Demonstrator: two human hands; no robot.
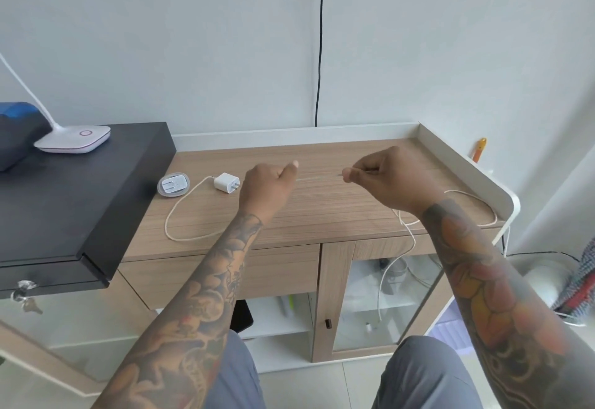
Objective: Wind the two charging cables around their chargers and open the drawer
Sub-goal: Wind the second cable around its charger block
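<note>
Bright, even daylight; soft shadows on the wood-grain cabinet top (322,202); wide-angle bending at edges, slight overall softness.

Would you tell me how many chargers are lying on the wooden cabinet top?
2. One charger lies prongs-up near the black box, with cable already wound around it. The other charger sits just right of it, beside the left hand.
</note>
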